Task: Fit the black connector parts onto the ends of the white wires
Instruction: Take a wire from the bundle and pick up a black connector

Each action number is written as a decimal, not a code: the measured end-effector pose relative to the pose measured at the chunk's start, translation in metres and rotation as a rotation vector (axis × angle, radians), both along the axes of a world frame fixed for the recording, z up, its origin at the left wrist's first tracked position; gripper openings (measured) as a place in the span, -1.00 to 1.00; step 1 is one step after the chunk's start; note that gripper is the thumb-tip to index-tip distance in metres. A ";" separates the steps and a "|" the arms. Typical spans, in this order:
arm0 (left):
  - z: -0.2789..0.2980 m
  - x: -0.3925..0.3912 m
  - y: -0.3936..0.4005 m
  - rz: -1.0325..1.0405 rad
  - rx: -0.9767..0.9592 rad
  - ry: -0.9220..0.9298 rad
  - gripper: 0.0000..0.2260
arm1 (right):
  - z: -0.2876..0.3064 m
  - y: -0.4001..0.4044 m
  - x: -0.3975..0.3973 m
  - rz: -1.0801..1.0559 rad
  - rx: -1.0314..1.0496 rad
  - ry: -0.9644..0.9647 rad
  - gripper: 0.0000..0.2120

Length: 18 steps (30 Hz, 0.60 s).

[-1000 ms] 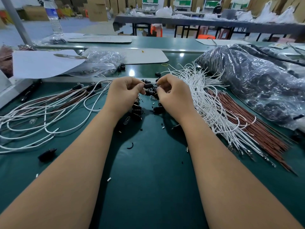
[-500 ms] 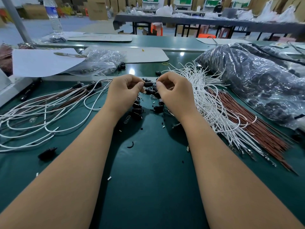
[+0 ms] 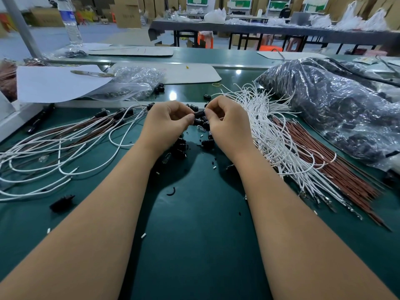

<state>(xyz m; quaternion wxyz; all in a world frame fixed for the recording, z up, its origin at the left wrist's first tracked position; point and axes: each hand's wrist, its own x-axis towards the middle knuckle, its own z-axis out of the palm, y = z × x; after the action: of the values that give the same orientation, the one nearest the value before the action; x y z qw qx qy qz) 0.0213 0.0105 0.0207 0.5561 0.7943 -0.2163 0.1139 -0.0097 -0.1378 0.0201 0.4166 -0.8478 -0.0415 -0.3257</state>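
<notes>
Two hands meet over the green tabletop (image 3: 194,256), and between them we hold one black connector part (image 3: 199,114). Our left hand (image 3: 166,124) has its fingers curled, the thumb tip pressing the part's left end; our right hand (image 3: 227,124) pinches the right end with thumb and curled fingers. Whether a wire end sits inside the part we cannot tell.

Just beneath and behind the hands lies a small heap of loose black connector parts (image 3: 180,146). Right of our right hand fans a thick bundle of white wires (image 3: 275,137), and beside it, further right, a bundle of reddish-brown wires (image 3: 337,165). To the left sprawl white wires with black connectors on their far ends (image 3: 65,148). A large clear plastic bag of black parts (image 3: 337,109) fills the right side; a smaller clear bag (image 3: 134,83) sits behind on the left, beside a white sheet (image 3: 56,83).
</notes>
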 end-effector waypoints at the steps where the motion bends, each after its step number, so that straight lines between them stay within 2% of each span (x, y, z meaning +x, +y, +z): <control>1: 0.000 0.000 0.000 -0.006 0.000 0.006 -0.89 | 0.000 0.001 0.000 -0.001 -0.008 0.001 -0.90; 9: 0.003 0.002 0.001 -0.048 -0.137 0.122 -0.87 | 0.001 -0.001 -0.001 0.014 -0.004 0.024 -0.89; 15: 0.001 0.004 0.001 -0.050 -0.188 0.149 -0.88 | 0.002 -0.001 -0.003 -0.019 -0.098 0.066 -0.91; 18: -0.001 0.005 0.000 -0.041 -0.197 0.147 -0.89 | 0.003 0.001 -0.005 0.006 -0.034 0.078 -0.87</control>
<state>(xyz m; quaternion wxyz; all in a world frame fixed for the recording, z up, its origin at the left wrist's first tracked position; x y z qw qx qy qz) 0.0264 0.0103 0.0202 0.6481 0.7374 -0.1790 0.0649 -0.0142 -0.1366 0.0233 0.4045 -0.8666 -0.0332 -0.2902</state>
